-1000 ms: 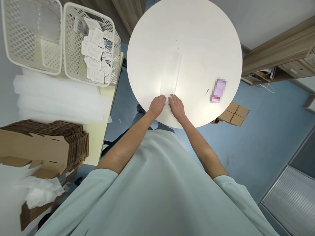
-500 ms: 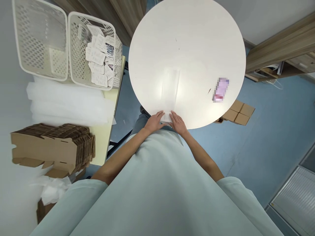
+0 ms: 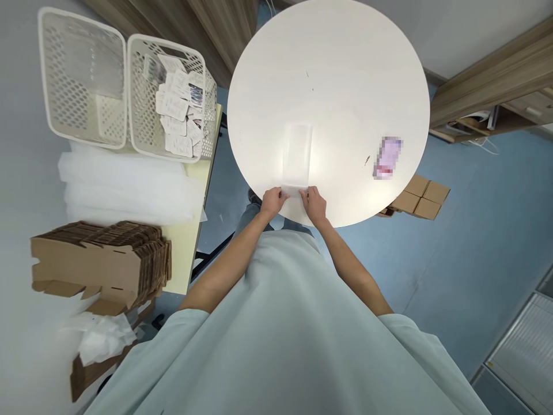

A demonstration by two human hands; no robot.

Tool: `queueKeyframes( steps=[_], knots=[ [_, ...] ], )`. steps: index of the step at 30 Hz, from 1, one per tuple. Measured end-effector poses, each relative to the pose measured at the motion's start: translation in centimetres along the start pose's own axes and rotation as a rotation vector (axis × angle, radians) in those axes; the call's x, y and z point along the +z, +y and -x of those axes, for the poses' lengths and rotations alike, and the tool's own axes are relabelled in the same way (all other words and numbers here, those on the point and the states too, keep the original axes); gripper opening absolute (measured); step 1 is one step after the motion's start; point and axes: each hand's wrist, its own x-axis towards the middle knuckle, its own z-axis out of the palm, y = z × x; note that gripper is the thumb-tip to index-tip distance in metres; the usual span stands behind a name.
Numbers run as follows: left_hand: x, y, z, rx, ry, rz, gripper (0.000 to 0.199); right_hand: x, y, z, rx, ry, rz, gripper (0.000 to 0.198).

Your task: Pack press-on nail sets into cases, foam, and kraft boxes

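A translucent white foam sheet [image 3: 297,153] lies as a long strip on the round white table [image 3: 337,63], pointing away from me. Its near end is rolled or folded into a thick bundle [image 3: 294,191]; whatever may be inside is hidden. My left hand [image 3: 272,203] grips the left end of this bundle, thumb on the near side. At the right end, my right hand [image 3: 314,205] pinches it the same way. Both hands are closed, close to the table's front edge.
A blurred-out pink item [image 3: 388,157] lies on the table's right side. To the left, a side table [image 3: 179,253] carries white baskets [image 3: 129,104], one holding cards, plus stacked foam sheets [image 3: 129,184] and folded cardboard boxes [image 3: 90,262]. Cardboard boxes [image 3: 419,199] stand beyond the table's right edge.
Both hands have moved forward, away from my body, with the rolled end of the foam sheet. The flat strip ahead of them looks shorter. The view has shifted slightly.
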Motion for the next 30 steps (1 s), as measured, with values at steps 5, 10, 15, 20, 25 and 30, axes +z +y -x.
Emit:
queueKeyframes(
  steps=[5,10,15,20,25,30],
  knots=[
    [0.2,1.4,0.3,-0.061,0.054,-0.096,0.022,-0.6,-0.3,-1.6,0.069,0.028,-0.049,0.045],
    [0.3,1.9,-0.5,0.307,0.133,-0.261,0.053,-1.2,-0.4,-2.8,-0.195,0.063,0.046,0.043],
    [0.4,0.7,-1.9,0.519,-0.036,-0.310,0.063,-1.3,0.5,-2.4,-0.387,-0.062,0.121,0.052],
    [1.4,-2.1,0.8,0.634,-0.062,-0.247,0.069,0.2,1.3,1.1,-0.376,-0.103,0.165,0.059],
    [2.5,-4.2,3.9,0.608,-0.096,-0.158,0.077,1.4,2.1,4.7,-0.394,-0.134,0.159,0.062],
    [1.7,-3.6,3.2,0.454,-0.097,-0.092,0.071,0.5,2.5,4.1,-0.401,-0.139,0.098,0.061]
  ],
)
